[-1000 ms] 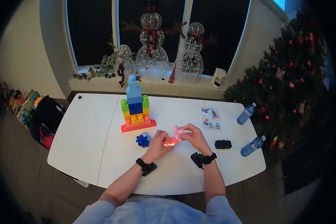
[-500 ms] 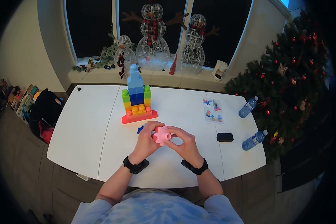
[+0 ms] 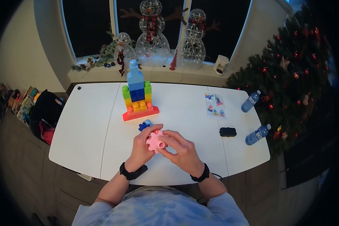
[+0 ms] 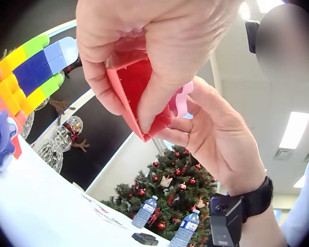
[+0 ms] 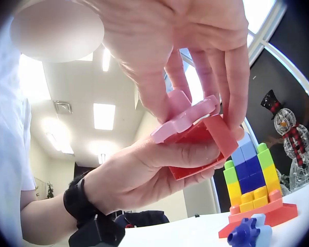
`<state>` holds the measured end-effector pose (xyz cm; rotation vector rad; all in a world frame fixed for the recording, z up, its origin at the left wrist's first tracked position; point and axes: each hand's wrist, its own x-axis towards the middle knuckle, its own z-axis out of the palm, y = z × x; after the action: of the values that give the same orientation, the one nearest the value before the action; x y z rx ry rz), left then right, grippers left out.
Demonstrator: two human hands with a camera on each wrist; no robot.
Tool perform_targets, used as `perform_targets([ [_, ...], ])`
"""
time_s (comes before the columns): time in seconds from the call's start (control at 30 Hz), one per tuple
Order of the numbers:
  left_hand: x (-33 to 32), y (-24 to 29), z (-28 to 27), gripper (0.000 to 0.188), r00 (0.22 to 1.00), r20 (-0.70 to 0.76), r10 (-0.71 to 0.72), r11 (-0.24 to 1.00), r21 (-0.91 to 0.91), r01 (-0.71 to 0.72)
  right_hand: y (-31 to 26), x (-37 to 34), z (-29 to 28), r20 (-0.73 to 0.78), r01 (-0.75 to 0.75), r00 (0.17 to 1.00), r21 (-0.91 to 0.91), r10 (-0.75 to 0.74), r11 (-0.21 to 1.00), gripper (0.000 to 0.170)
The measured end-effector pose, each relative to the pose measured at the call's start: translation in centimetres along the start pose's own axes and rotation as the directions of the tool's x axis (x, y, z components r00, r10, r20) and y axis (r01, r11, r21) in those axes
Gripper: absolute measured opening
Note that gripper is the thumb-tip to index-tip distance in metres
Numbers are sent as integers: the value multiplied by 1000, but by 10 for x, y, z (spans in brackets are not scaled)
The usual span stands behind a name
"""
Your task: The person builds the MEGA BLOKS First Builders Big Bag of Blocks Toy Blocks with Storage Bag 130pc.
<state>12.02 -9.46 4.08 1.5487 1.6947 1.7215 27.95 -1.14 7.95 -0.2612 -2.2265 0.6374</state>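
My left hand (image 3: 138, 147) holds a hollow red block (image 4: 133, 82), its thumb inside the open underside and its fingers along the outer wall. Over the block's other face lies a pink toy gear (image 3: 153, 141) with a round peg in its centre. The thumb and fingers of my right hand (image 3: 184, 151) pinch this gear. In the right wrist view, the gear (image 5: 183, 118) lies flat against the red block (image 5: 224, 138). Just beyond the hands, a dark blue gear (image 3: 143, 125) sits with a light blue block (image 3: 149, 122) on the table.
A tower of coloured blocks (image 3: 136, 94) on a red base stands behind the hands. To the right are a picture sheet (image 3: 216, 105), a black case (image 3: 228, 132) and two water bottles (image 3: 250, 101) on the white table (image 3: 79, 132).
My hands have come closer together and shifted left, nearer my body. The pink gear went from beside the red block to over its face, and its peg now faces up toward my head.
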Motion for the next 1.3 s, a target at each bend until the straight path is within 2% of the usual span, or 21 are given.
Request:
perform_targets([
  [0.1, -3, 0, -7, 57, 998, 36, -58, 993, -100, 62, -7, 0, -1, -6, 42, 999, -35, -43, 998, 40],
  [0.2, -1, -3, -11, 58, 996, 48, -81, 992, -90, 85, -11, 0, 2, -55, 60, 997, -18, -61, 998, 40],
  [0.3, -2, -1, -7, 57, 998, 30, -62, 994, -93, 64, -11, -1, 6, -36, 31, 999, -94, -34, 995, 39],
  [0.43, -6, -3, -6, 57, 994, 29, -103, 988, -114, 105, -11, -1, 6, -34, 17, 999, -59, -19, 998, 37],
  [0.5, -6, -2, -5, 57, 998, 8, -68, 990, -125, 68, -12, -1, 5, -35, 15, 999, -45, -17, 999, 37],
  [0.63, -6, 8, -9, 56, 996, 19, -89, 992, -91, 90, -15, 0, 1, 17, -60, 998, 79, 59, 995, 36],
  [0.73, -9, 8, -16, 64, 990, 103, -100, 995, -11, 102, -14, -3, 1, 72, -96, 993, 111, 89, 989, 34],
  [0.8, -9, 14, -21, 73, 973, 200, -111, 992, -36, 121, -11, -5, 2, 89, -104, 992, 108, 95, 989, 33],
  [0.83, -9, 15, -24, 73, 973, 201, -113, 992, -35, 123, -9, -6, 3, 94, -104, 991, 119, 93, 987, 33],
  [0.9, -7, 16, -29, 79, 949, 302, -92, 979, -146, 141, -6, -9, 4, 101, -103, 991, 132, 90, 986, 32],
  [0.93, -8, 13, -31, 79, 949, 300, -92, 979, -146, 141, -5, -10, 5, 126, -139, 984, 136, 123, 981, 31],
  [1.0, -12, 0, -30, 80, 888, 430, -162, 942, -200, 269, 3, -14, 6, 155, -173, 976, 140, 151, 975, 31],
  [1.03, -14, -5, -27, 80, 890, 427, -162, 942, -200, 268, 11, -18, 8, 194, -192, 967, 146, 162, 970, 34],
  [1.1, -22, -16, -16, 82, 881, 421, -216, 957, -88, 277, 26, -25, 11, 233, -211, 957, 153, 172, 965, 37],
  [1.17, -30, -28, -7, 83, 883, 408, -233, 960, -48, 275, 43, -32, 14, 400, -543, 820, 320, 409, 776, 50],
  [1.2, -33, -31, -3, 83, 883, 396, -254, 958, -21, 285, 51, -36, 15, 462, -631, 759, 347, 459, 693, 64],
  [1.3, -37, -46, 12, 85, 906, 352, -233, 969, 1, 249, 74, -48, 26, 492, -666, 731, 361, 473, 653, 71],
])
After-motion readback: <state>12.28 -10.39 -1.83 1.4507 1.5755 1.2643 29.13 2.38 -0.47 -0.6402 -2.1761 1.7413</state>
